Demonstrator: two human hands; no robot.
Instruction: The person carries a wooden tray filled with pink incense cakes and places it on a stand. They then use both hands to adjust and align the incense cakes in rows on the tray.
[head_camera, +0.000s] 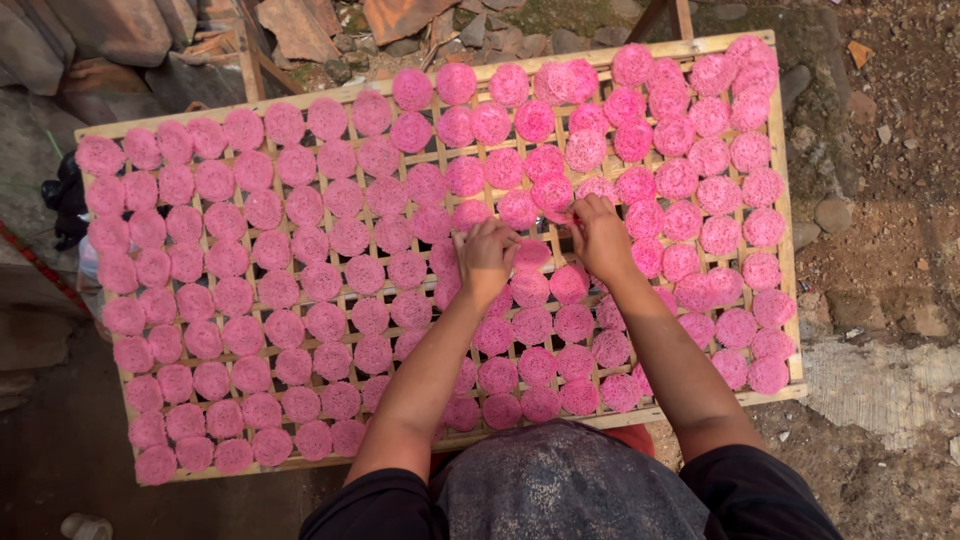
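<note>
Seen from above: a wide slatted wooden drying rack (783, 200) crowded with round pink discs (300, 245) in rough rows, edges touching or overlapping, over bare dirt and stones (880, 130).

Left hand (487, 258) near the middle of the rack, curled knuckles-up over a disc (530, 255) just to its right — fingers (478, 240) bent under, so cannot tell whether pinching that disc or only resting on it. Right hand (601, 238) just to the right, fingers (590, 212) curled down at the near edge of another disc (551, 192) lying slightly askew over the gap between rows; grip itself hidden beneath the hand, so cannot tell how closed. Both forearms stretched far across the near rows.

Judged by the lacy, matted surface and the flat, thin profile: very light, probably dry and stiff rather than floppy, likely brittle — apt to crack or crumble if bent or squeezed across the middle. Surface rough, not slippery. Best taken at the rim, a fingertip slid under one edge and a thumb laid lightly on top, then lifted flat. Where discs overlap, top one first, to avoid dragging or snapping the neighbour. Slats below leave gaps, handy for getting a fingertip under an edge. Pressing down from above risky — little support between the slats.

At the far left, a dark bundle (66, 200) beside the rack.
</note>
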